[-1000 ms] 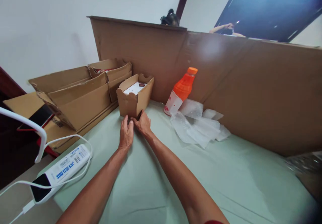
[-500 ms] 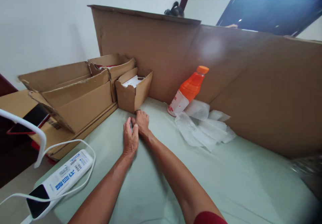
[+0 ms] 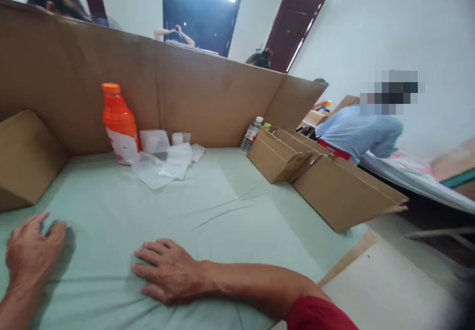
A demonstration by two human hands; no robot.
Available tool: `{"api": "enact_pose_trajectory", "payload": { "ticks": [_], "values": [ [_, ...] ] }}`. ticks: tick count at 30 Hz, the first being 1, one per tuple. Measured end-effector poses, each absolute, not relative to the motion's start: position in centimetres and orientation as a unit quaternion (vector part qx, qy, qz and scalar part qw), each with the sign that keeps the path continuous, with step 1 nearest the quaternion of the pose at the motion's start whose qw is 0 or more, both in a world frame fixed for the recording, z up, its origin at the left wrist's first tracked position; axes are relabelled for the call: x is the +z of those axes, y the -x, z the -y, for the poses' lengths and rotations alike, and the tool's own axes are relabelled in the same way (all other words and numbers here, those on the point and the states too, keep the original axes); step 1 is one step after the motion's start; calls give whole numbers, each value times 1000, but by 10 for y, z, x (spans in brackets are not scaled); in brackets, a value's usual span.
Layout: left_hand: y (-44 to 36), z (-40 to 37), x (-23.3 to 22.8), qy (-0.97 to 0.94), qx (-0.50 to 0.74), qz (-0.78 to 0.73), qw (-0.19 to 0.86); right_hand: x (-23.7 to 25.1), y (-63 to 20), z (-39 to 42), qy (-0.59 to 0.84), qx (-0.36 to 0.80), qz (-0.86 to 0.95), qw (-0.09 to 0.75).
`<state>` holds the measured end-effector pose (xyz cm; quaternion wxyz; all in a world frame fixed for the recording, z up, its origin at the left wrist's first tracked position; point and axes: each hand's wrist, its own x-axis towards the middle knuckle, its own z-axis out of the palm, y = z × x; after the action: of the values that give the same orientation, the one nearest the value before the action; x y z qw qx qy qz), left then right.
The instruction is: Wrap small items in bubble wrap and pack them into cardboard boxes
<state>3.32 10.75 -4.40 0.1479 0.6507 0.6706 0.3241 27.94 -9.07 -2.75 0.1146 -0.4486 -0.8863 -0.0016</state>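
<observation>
Green cloth (image 3: pixel 230 206) bare; right hand (image 3: pixel 168 270) flat; left hand (image 3: pixel 31 246) apart.

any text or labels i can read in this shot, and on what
None can be read.
orange bottle: its white label carries red marks, too blurred to read.
clear bottle: its label is too small to read.
cardboard boxes: no print shows on their faces.
Both the left hand and right hand lie flat on the green cloth, holding nothing that bears text.

Both hands (image 3: pixel 168 270) flat on green cloth (image 3: pixel 222 206).
</observation>
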Motion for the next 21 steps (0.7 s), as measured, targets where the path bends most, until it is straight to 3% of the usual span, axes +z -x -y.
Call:
{"api": "enact_pose_trajectory", "payload": {
  "ticks": [4,9,14,21],
  "values": [
    [-46,-99,-54,-744,204,-629,99,-21,-377,130,564,30,805,179],
    [-113,-44,-62,-813,152,-561,29,56,-539,130,772,-134,581,222],
    [-206,61,-55,-907,170,-367,115,126,-656,122,844,-252,419,220],
    [-273,178,-52,-958,157,-61,230,131,-689,117,875,-157,408,209]
  ]
}}
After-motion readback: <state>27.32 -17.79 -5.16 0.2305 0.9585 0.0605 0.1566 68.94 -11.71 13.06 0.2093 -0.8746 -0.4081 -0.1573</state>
